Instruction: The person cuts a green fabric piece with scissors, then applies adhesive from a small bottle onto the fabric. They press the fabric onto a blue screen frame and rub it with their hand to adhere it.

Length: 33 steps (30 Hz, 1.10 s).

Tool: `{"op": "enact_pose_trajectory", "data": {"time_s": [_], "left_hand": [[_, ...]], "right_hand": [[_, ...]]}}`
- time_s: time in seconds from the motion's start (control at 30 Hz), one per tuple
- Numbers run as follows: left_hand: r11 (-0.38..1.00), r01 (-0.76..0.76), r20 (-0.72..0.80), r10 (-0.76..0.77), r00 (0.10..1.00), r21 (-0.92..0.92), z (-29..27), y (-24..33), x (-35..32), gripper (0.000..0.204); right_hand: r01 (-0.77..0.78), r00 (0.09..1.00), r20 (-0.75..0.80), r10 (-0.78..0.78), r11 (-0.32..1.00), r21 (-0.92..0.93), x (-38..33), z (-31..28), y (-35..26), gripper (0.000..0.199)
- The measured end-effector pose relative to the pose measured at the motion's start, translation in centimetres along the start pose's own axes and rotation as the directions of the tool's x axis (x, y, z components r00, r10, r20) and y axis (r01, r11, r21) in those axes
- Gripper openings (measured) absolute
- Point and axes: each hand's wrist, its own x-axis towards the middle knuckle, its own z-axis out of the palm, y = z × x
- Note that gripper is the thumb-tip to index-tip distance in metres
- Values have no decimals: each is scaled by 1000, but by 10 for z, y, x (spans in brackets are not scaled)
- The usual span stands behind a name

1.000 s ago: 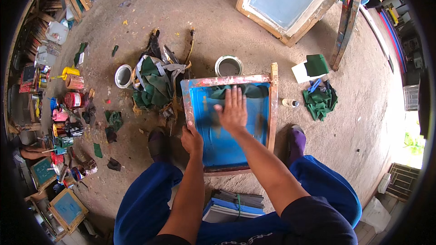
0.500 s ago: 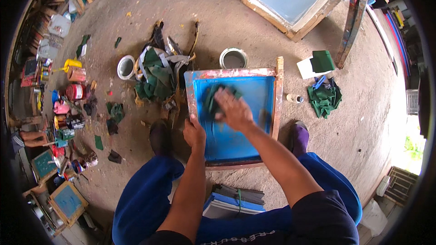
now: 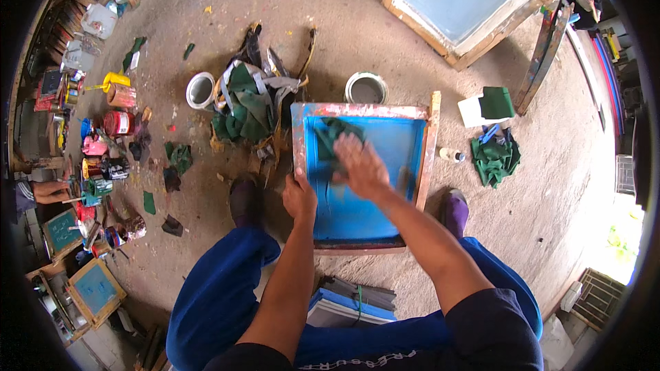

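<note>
Partly beneath the right fingers (image 3: 353,146) lies a green cloth (image 3: 334,130) (rumpled); the left fingers (image 3: 300,180) hold a blue-meshed, paint-marked frame (image 3: 298,136).

Dark short-sleeved shirt (image 3: 491,323), pale lettering (image 3: 361,362), blue trousers (image 3: 213,288), purple footwear (image 3: 455,214)

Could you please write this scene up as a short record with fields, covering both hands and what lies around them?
Left hand: gripping the left side of the wooden frame
Right hand: palm down, fingers extended over the green cloth; slightly blurred
Inside the frame: blue panel, with the cloth toward its upper left
Beyond the frame: open can
Right of the frame: small bottle, then a crumpled green heap
Between the legs: tied stack of flat pieces
</note>
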Motion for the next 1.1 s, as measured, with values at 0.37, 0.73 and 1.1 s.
{"op": "enact_pose_trajectory", "data": {"time_s": [0.37, 0.73, 1.1], "left_hand": [[941, -314, -316, 339, 886, 126, 3, -13, 4, 51], [621, -784, -307, 748, 588, 11, 55, 196, -59, 40], [524, -844, -137, 833, 536, -113, 115, 270, -127, 36]], "right_hand": [[146, 961, -271, -48, 924, 352, -108, -21, -24, 38], [-540, 554, -702, 447, 835, 106, -69, -123, 228, 14], [-636, 619, -658, 430, 765, -98, -120, -123, 328, 29]]}}
